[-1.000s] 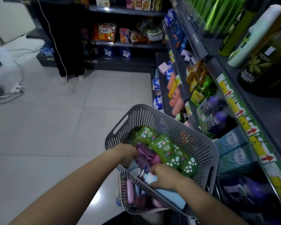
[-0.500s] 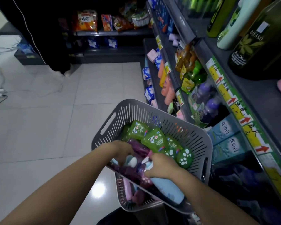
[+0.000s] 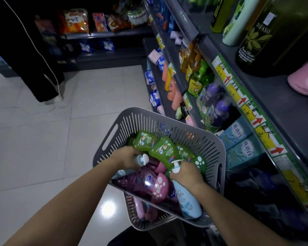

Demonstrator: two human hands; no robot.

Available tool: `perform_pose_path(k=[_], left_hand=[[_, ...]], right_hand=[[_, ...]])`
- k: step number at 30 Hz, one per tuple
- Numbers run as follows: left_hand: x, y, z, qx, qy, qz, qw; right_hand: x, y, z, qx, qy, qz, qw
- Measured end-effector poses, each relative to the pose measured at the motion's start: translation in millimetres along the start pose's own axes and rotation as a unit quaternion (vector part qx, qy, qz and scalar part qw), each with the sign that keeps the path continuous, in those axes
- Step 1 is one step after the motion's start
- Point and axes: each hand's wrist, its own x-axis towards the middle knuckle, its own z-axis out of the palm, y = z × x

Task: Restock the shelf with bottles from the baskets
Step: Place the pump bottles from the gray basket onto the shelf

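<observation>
A grey slotted basket (image 3: 169, 121) sits low in front of me, stacked on a second grey basket (image 3: 140, 219). It holds green bottles (image 3: 164, 150), purple bottles (image 3: 142, 181) with pink paw-print caps, and light blue pump bottles. My right hand (image 3: 187, 174) grips the neck of one light blue pump bottle (image 3: 187, 201), which lies tilted in the basket. My left hand (image 3: 126, 157) is closed around a second light blue pump bottle (image 3: 140, 159) at the basket's left side. The shelf (image 3: 238, 96) rises on the right.
The shelf tiers carry olive oil bottles (image 3: 267, 32), orange and green bottles (image 3: 197, 68), purple bottles (image 3: 219, 107) and blue boxes (image 3: 240, 139). A person's dark trouser legs (image 3: 34, 68) stand on the white tile floor (image 3: 43, 139) at the upper left. Snack shelves (image 3: 96, 32) line the back.
Both hands have each lifted a light blue pump bottle slightly out of the pile; their white pump heads now show. My view has tilted down and toward the shelf.
</observation>
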Motion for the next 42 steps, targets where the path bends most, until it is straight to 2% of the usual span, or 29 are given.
perform_pose_path(k=[6,11,15,21,26,29,33,37,40,42], left_hand=[[-2,9,-11,0.077,0.051,-0.004,0.996],[-11,25,-36,0.08,0.065,0.018,0.995],[-21,43,-55,0.084,0.111,0.033,0.99],[-44,92,-92,-0.075,0.214,0.082,0.971],[-66,134,-115,-0.226,0.244,0.129,0.934],[-84,158,-130,-0.298,0.235,0.163,0.911],[-108,186,-151,-0.344,0.229,0.223,0.883],[-123,215,-169,-0.346,0.221,0.297,0.862],[-127,237,-177,-0.344,0.24,0.338,0.842],[-129,254,-178,-0.358,0.259,0.372,0.816]], right_hand=[[0,10,-15,0.095,-0.013,0.071,0.993],[-9,13,-34,0.231,-0.056,0.018,0.971],[-24,10,-55,0.313,-0.042,-0.054,0.947],[-47,-6,-95,0.35,0.075,-0.151,0.921],[-78,-9,-143,0.377,0.18,-0.206,0.885],[-96,-9,-171,0.36,0.226,-0.221,0.878],[-124,-5,-200,0.352,0.263,-0.238,0.866],[-153,3,-218,0.397,0.315,-0.232,0.83],[-178,8,-230,0.412,0.357,-0.22,0.809],[-195,12,-236,0.406,0.385,-0.203,0.804]])
